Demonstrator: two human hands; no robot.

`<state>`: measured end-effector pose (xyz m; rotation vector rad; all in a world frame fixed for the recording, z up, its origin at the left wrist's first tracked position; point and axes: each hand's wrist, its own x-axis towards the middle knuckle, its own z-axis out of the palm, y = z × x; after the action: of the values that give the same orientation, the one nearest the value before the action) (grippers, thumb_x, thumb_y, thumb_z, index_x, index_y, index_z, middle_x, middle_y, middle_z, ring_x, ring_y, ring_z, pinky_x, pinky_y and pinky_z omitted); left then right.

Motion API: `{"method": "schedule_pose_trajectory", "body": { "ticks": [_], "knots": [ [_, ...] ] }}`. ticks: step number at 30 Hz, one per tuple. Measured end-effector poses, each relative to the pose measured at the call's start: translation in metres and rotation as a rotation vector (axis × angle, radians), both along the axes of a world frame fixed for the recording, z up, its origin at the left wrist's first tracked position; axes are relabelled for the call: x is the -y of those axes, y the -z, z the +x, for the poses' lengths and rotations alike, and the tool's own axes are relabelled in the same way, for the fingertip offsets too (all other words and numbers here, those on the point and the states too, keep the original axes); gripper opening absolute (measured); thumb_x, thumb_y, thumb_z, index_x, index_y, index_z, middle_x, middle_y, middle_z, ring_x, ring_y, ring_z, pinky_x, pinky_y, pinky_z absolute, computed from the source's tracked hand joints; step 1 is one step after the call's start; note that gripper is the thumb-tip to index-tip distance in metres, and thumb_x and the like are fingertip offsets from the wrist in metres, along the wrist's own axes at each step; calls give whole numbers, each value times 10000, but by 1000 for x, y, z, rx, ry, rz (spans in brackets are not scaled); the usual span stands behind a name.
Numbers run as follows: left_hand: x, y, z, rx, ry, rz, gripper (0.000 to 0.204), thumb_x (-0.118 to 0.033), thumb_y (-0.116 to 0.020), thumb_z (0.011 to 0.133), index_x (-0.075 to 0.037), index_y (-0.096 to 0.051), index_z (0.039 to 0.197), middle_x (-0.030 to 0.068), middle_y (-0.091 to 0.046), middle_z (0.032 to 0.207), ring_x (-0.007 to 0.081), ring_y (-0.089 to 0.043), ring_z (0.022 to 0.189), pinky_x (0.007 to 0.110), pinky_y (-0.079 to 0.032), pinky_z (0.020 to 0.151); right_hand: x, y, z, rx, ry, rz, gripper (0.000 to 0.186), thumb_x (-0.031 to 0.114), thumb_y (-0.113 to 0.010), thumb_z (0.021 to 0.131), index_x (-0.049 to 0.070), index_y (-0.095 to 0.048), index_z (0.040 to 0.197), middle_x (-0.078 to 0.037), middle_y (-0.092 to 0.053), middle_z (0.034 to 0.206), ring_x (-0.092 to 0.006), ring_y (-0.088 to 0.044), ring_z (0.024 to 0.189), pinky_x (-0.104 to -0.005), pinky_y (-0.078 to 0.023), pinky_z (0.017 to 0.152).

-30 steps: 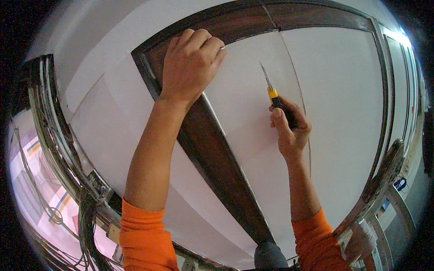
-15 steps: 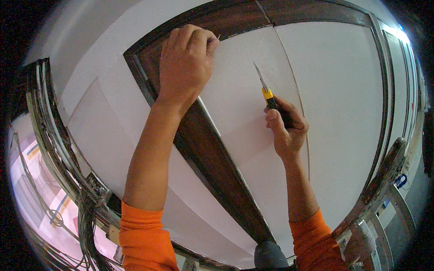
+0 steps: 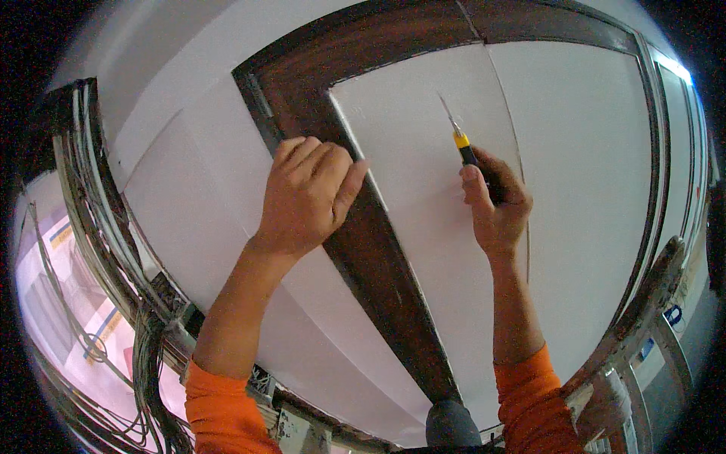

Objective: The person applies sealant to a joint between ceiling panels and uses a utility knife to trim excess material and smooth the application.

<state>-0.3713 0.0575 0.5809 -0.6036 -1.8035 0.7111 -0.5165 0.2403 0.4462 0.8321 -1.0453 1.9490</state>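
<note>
My right hand [image 3: 503,203] holds a utility knife [image 3: 466,151] with a black and yellow handle. Its thin blade points up and away, in front of the white panel [image 3: 423,174]. Over the dark brown wooden trim [image 3: 378,257] is my left hand [image 3: 308,193], its back to me. The thumb stands apart from the bent fingers and lies at the trim's inner edge. Those fingertips are hidden behind the hand, and I see nothing held there.
Bundled cables [image 3: 113,227] run down the left side beside an opening. A ladder [image 3: 669,352] stands at lower right, near a worn pole-like piece [image 3: 643,295]. A thin seam [image 3: 514,136] crosses the white panel. A dark rounded shape [image 3: 452,425] shows at the bottom.
My left hand has come down from the trim's far corner toward me, and its thumb has parted from the fingers. The knife stays in my right hand, slightly higher and further right in view.
</note>
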Motion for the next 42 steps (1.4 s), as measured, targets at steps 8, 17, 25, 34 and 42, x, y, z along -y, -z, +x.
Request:
{"method": "schedule_pose_trajectory", "body": {
  "ticks": [8,17,25,34,42],
  "knots": [
    [20,-28,-3,-166,78,186,455,-169,-815,862,-78,-654,1278,151,-670,1242,355,-626,1166,446,-464,1058,0,-63,8,-347,380,242,332,164,-796,883,52,-739,1190,-145,-740,1073,-297,-733,943,-374,-582,823],
    [19,-52,-23,-144,183,262,431,-202,-824,840,-68,-712,1233,145,-691,1190,326,-654,1141,415,-496,1038,3,-87,6,-430,497,275,309,200,-828,833,51,-771,1098,-121,-741,1044,-307,-731,943,-385,-590,835],
    [23,-49,-29,-183,226,252,350,-190,-818,846,-92,-749,1175,134,-705,1147,319,-662,1111,405,-508,1015,8,-84,1,-440,517,246,322,183,-840,819,57,-769,1108,-108,-739,1012,-294,-730,910,-378,-593,821],
    [19,-45,-33,-181,210,284,383,-199,-810,842,-122,-753,1213,142,-682,1165,318,-645,1121,411,-503,1017,6,-78,0,-366,462,208,319,200,-847,819,64,-777,1100,-104,-743,1016,-280,-742,905,-357,-595,811],
    [20,-44,-37,-211,195,277,411,-219,-819,827,-127,-751,1221,129,-668,1142,311,-639,1102,414,-500,1006,8,-80,-1,-378,526,239,317,205,-845,811,78,-782,1095,-97,-743,1016,-270,-741,908,-363,-597,811]
  ]
}}
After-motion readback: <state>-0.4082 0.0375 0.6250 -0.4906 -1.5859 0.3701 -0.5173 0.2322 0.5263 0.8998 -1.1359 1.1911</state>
